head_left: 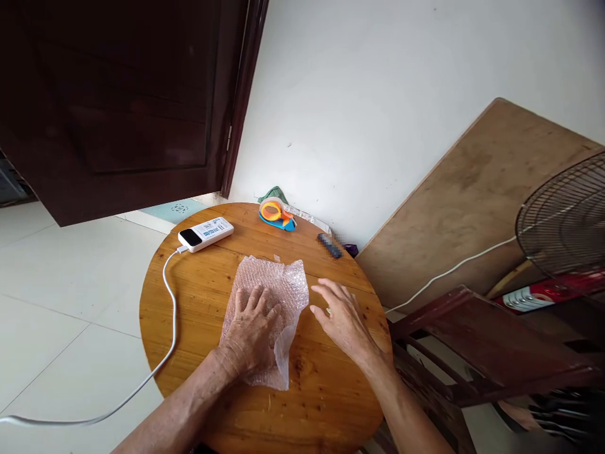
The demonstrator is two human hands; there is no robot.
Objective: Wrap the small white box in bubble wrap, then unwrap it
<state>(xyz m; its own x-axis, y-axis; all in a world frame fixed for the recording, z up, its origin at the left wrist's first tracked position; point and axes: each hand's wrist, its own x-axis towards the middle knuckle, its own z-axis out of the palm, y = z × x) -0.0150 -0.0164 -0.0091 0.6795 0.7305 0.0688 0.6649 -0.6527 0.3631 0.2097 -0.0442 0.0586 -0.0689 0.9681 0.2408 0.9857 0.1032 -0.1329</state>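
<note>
A sheet of bubble wrap [271,302] lies crumpled on a round wooden table [326,391], and the left hand [250,328] rests flat on top of it, palm down with fingers spread wide, gripping nothing. Just beside the sheet's right edge, the right hand [343,315] lies open over the bare wood, fingers stretched loosely and pointing toward the wrap; whether its fingertips touch the plastic cannot be told. Beyond the left hand, near the far left rim, sits a white power bank [206,233] with a white cable [171,302] running off the table past the left forearm and down to the pale tiled floor [61,302]. Beyond both hands, at the far rim, stands an orange and blue tape dispenser [276,214]. Farther out from the right hand lies a small dark object [329,245], too blurred to tell. To the right of the right arm stand a dark wooden chair [486,347], a leaning wooden board [472,195] and a fan grille [567,221]
</note>
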